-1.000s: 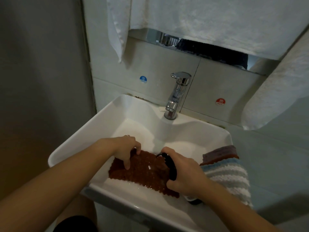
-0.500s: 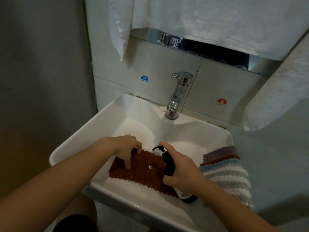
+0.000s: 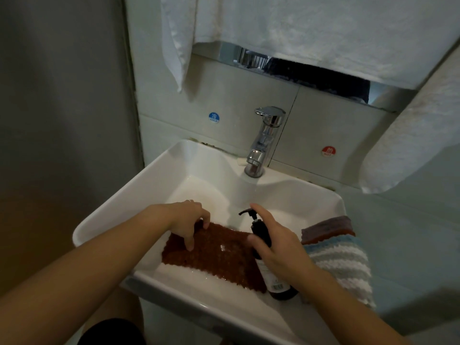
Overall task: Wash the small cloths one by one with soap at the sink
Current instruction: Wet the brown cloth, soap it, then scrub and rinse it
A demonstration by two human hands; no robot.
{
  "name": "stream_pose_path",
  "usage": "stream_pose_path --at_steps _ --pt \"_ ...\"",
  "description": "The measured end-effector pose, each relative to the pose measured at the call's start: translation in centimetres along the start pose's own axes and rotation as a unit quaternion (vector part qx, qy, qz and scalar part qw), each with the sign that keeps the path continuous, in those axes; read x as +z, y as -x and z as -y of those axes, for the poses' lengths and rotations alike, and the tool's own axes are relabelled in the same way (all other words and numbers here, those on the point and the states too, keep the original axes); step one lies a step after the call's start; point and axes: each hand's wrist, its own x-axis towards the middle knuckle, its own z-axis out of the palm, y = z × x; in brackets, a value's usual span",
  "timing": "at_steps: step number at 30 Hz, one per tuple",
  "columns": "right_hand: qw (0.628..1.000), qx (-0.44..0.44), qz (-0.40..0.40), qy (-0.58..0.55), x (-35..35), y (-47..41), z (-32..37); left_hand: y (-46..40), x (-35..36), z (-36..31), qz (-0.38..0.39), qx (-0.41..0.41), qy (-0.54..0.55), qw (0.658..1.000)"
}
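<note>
Your left hand (image 3: 185, 221) pins the brown cloth (image 3: 214, 255) flat on the sink (image 3: 119, 215) slope, fingers curled over its far edge, so soap can land on an open face. Your right hand (image 3: 278, 247) wraps the soap bottle (image 3: 262, 239) upright beside the cloth, forefinger over the pump. More cloths (image 3: 338, 252) wait stacked on the right rim. The tap (image 3: 263, 140) stands behind; nothing blocks the pump.

**What you cannot see at the sink**

Your right hand (image 3: 278, 247) covers much of the soap bottle (image 3: 272, 277), and its label is too small to read. The white towel (image 3: 311, 31) runs off the top edge. The striped cloth (image 3: 341, 260) hides the sink's (image 3: 139, 202) right rim.
</note>
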Motion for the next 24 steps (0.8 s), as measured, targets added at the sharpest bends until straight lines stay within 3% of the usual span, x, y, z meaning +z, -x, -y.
stream_pose_path --at_steps 5,13,24 --pt "0.992 0.077 -0.095 -0.037 -1.9 -1.5 -1.4 0.0 0.1 0.0 -0.001 0.0 0.002 1.0" --pt "0.957 0.173 -0.176 -0.155 -4.1 -4.1 -3.4 -0.2 0.3 0.1 -0.002 0.001 0.006 1.0" --pt "0.926 0.23 -0.191 -0.23 -4.9 -5.4 -4.9 -0.2 0.1 0.1 0.0 0.0 0.007 1.0"
